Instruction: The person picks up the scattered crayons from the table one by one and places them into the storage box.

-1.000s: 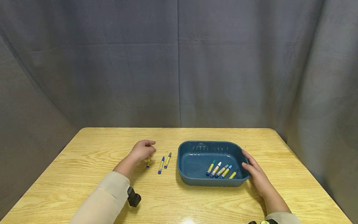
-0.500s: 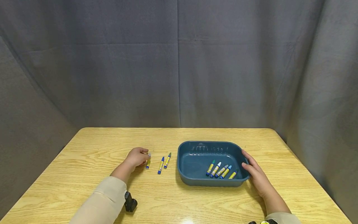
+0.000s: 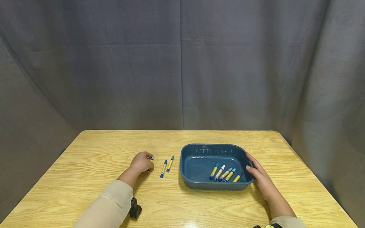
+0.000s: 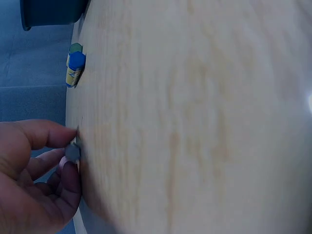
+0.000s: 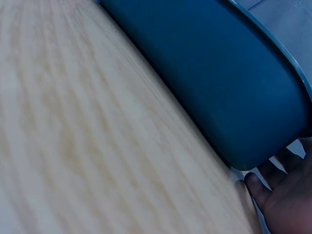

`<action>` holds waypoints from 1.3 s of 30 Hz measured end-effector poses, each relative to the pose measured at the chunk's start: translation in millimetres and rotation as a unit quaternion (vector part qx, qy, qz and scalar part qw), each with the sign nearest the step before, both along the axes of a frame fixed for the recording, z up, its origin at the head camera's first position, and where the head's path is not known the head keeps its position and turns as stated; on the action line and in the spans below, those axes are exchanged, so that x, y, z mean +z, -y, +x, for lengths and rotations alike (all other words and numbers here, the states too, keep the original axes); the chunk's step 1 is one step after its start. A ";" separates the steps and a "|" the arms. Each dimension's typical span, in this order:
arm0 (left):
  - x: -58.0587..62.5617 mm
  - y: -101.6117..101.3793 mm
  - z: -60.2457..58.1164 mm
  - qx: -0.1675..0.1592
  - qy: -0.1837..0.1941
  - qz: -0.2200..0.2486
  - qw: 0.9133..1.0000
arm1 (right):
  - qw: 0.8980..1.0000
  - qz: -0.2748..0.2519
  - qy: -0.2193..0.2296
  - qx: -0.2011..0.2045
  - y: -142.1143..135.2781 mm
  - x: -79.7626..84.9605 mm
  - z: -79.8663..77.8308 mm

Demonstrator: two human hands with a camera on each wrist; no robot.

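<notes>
My left hand (image 3: 142, 162) pinches a crayon (image 3: 152, 159) between thumb and fingers, low over the wooden table; its greyish end shows between the fingertips in the left wrist view. To its right lie two more crayons in yellow wrappers, a blue one (image 3: 163, 168) and a green one (image 3: 170, 164). My right hand (image 3: 263, 180) holds the right end of a dark blue plastic tub (image 3: 199, 185), its thumb over the rim and its fingers along the outer wall. Several crayons (image 3: 225, 174) lie side by side inside the tub, toward its front right.
The wooden table (image 3: 182, 205) has rounded back corners. Grey curtains (image 3: 182, 69) hang behind it and along both sides. A black camera (image 3: 135, 208) sits on the left wrist, close over the table.
The left hand has drawn back from above the leftmost crayon, then closed its fingers around it. The right hand and tub stay in place.
</notes>
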State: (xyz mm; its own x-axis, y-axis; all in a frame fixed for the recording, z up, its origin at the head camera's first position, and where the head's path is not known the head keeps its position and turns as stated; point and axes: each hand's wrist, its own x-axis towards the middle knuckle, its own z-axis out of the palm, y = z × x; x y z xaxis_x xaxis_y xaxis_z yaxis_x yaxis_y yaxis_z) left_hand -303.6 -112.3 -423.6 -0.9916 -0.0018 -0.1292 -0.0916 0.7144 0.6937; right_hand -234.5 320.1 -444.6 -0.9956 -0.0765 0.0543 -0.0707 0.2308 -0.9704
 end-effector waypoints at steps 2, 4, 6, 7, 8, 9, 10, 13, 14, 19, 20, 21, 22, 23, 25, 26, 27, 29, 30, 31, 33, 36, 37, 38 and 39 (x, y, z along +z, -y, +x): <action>0.4 -0.1 0.7 -0.005 -0.001 -0.012 1.000 | 1.000 -0.001 0.000 0.000 -0.1 -0.5 -0.1; -0.1 0.3 0.9 -0.008 0.000 -0.011 1.000 | 1.000 -0.002 -0.001 0.001 0.0 -1.0 -0.2; 0.5 0.2 1.4 -0.011 -0.005 -0.014 1.000 | 1.000 -0.005 -0.001 0.001 0.3 -1.4 -0.3; 0.6 0.1 1.6 -0.012 -0.006 -0.011 1.000 | 1.000 -0.005 -0.002 0.001 0.5 -1.4 -0.3; 1.0 0.0 1.7 -0.012 -0.004 -0.002 1.000 | 1.000 -0.006 -0.003 0.001 0.7 -1.4 -0.3; 1.2 -0.2 1.7 -0.012 -0.003 0.010 1.000 | 1.000 -0.007 -0.003 0.001 0.9 -1.4 -0.4; 1.8 -0.7 1.8 -0.012 -0.002 0.023 1.000 | 1.000 -0.008 -0.004 0.001 1.1 -1.3 -0.4; 4.3 -2.5 1.5 -0.009 0.008 0.074 0.997 | 1.000 -0.009 -0.005 -0.001 1.4 -0.7 -0.3; 5.6 -3.6 1.0 -0.009 0.010 0.090 0.996 | 1.000 -0.010 -0.005 -0.001 1.4 -0.5 -0.3; 16.4 -12.7 -2.0 -0.021 0.007 0.133 0.991 | 1.000 -0.010 -0.005 -0.001 1.7 0.5 -0.4; 19.1 -15.1 -2.3 -0.025 0.008 0.142 0.989 | 1.000 -0.009 -0.004 -0.001 1.7 0.6 -0.4; 21.9 -17.9 -2.3 -0.029 0.008 0.149 0.988 | 1.000 -0.008 -0.003 0.000 1.7 0.7 -0.4; 24.8 -20.9 -2.3 -0.034 0.010 0.161 0.986 | 1.000 -0.006 -0.002 0.000 1.8 0.9 -0.3; 27.3 -23.9 -2.4 -0.039 0.012 0.171 0.984 | 1.000 -0.005 -0.001 -0.001 1.8 0.9 -0.2; 32.0 -30.6 -2.2 -0.048 0.015 0.189 0.981 | 1.000 -0.005 0.002 -0.001 2.0 1.3 0.0; 34.1 -34.4 -2.2 -0.051 0.015 0.197 0.979 | 1.000 -0.006 0.003 -0.001 2.1 1.5 0.1; 35.9 -37.9 -2.5 -0.055 0.015 0.204 0.977 | 1.000 -0.008 0.004 0.000 2.3 1.8 0.2; 38.5 -45.2 -3.4 -0.059 0.018 0.216 0.974 | 1.000 -0.009 0.006 -0.001 2.4 2.3 0.5; 39.7 -48.8 -3.7 -0.061 0.019 0.223 0.973 | 1.000 -0.009 0.006 -0.001 2.4 2.5 0.7; 40.9 -52.4 -3.9 -0.063 0.020 0.229 0.971 | 1.000 -0.009 0.007 -0.001 2.4 2.7 0.7; 43.7 -59.6 -4.4 -0.068 0.022 0.238 0.969 | 1.000 -0.008 0.008 -0.003 2.3 3.2 0.9; 48.5 -70.1 -3.7 -0.082 0.026 0.255 0.963 | 1.000 -0.009 0.007 -0.005 2.3 3.9 0.8; 50.1 -73.5 -3.1 -0.088 0.027 0.257 0.962 | 1.000 -0.010 0.006 -0.005 2.5 4.0 0.7; 51.6 -76.9 -2.6 -0.091 0.028 0.259 0.961 | 1.000 -0.011 0.006 -0.004 2.6 4.2 0.6; 53.2 -80.5 -1.9 -0.096 0.029 0.261 0.960 | 1.000 -0.012 0.006 -0.004 2.7 4.3 0.5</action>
State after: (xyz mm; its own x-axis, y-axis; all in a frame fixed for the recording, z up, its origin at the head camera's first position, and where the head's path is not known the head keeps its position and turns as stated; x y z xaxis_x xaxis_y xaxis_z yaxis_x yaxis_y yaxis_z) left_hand -305.5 -31.7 -370.4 -0.9587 0.2594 -0.1171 -0.0421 0.2777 0.9597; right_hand -234.0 317.4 -440.3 -0.9968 -0.0672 0.0443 -0.0574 0.2081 -0.9764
